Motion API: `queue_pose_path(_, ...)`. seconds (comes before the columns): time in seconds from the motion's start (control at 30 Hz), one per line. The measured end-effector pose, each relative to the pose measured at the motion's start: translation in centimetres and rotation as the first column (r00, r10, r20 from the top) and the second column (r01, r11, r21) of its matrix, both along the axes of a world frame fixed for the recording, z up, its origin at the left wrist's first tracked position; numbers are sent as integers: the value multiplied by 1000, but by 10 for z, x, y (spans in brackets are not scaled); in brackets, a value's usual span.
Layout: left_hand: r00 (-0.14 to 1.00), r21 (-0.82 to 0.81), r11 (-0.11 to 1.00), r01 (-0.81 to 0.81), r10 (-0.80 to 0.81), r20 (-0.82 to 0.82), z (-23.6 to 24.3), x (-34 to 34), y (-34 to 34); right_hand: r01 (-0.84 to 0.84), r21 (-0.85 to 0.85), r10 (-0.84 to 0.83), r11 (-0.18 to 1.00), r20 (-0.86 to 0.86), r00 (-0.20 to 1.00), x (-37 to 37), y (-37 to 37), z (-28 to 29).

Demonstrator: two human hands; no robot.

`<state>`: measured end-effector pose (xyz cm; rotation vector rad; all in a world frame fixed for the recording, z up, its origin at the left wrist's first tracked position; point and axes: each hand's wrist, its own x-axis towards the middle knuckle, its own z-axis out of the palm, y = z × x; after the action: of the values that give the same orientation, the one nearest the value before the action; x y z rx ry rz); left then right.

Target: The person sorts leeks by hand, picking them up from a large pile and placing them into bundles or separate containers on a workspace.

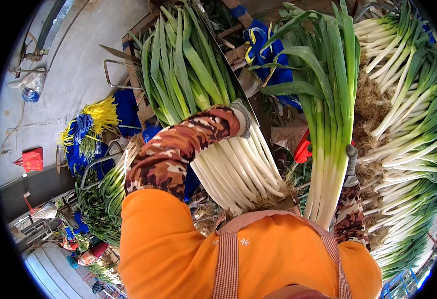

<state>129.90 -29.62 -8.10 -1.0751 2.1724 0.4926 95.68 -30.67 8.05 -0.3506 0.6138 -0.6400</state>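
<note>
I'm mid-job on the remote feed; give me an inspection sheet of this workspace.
Surface: mostly hidden under leeks; wooden framing shows beyond.
Job's things: leek bundle lying, root ends toward the person; held leeks, leaves pointing away; large leek pile at right.
Clutter: blue sheeting between the bundles; yellow strips and a red bag at left.
Hands: left hand, pale glove, on the lying bundle, fingers mostly hidden; right hand, dark glove, grips the held leeks.
Cables: none clearly identifiable.
Surroundings: pale expanse at left, wall or floor unclear; far lower left too small to tell.
</note>
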Motion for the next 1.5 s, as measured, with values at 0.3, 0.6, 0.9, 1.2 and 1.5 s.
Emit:
queue_pose_path(0.3,1000,19,1000,-23,23,-1,121,5,13,14,33,-11,999,-100,995,7,-20,-20)
queue_pose_path(0.6,997,-14,998,-66,67,36,135,15,28,-32,16,33,999,-73,997,43,-60,-17)
queue_pose_path(0.9,996,-8,996,-88,88,6,145,20,38,-160,-68,164,985,68,984,137,-144,18)
queue_pose_path(1.2,993,-86,990,-116,114,-20,162,33,66,-242,-402,326,883,152,933,322,-238,99)
queue_pose_path(1.5,991,-220,972,-86,61,-119,151,31,63,-185,-639,370,747,167,914,457,-305,150)
